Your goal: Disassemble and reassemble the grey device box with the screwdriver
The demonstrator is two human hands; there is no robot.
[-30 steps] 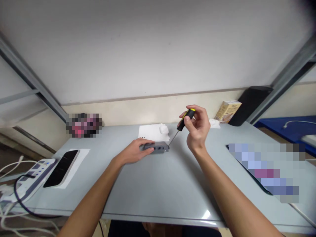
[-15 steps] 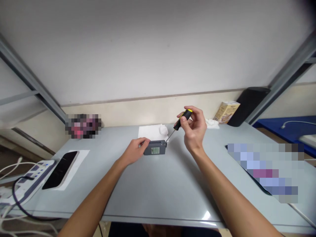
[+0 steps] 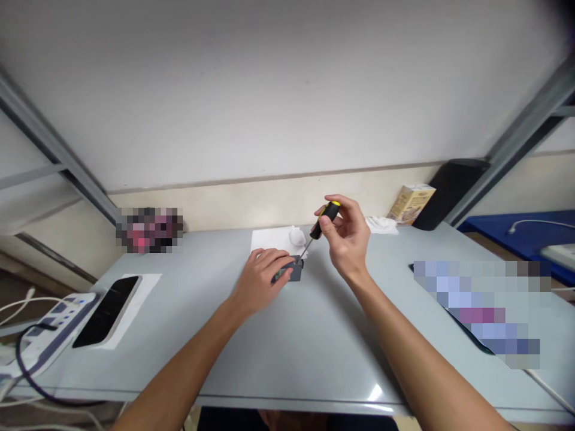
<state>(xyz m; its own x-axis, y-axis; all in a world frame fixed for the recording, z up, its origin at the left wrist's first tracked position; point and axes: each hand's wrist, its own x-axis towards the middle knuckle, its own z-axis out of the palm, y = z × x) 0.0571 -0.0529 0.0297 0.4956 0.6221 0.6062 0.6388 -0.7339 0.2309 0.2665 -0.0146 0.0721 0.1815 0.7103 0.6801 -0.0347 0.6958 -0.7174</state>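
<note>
Here your left hand point(image 3: 263, 276) pins the grey box point(image 3: 294, 272) to the bench point(image 3: 287, 347) — your right hand point(image 3: 348, 236) grips the screwdriver point(image 3: 320, 226), tip on the box.

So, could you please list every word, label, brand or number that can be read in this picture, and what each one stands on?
None can be read.
Small grey box under the left hand: no readable label shows.
Tan printed carton by the wall: print too small and blurred.
White power strip: markings too small.
Black-and-yellow screwdriver in the right hand: no lettering visible.
</note>
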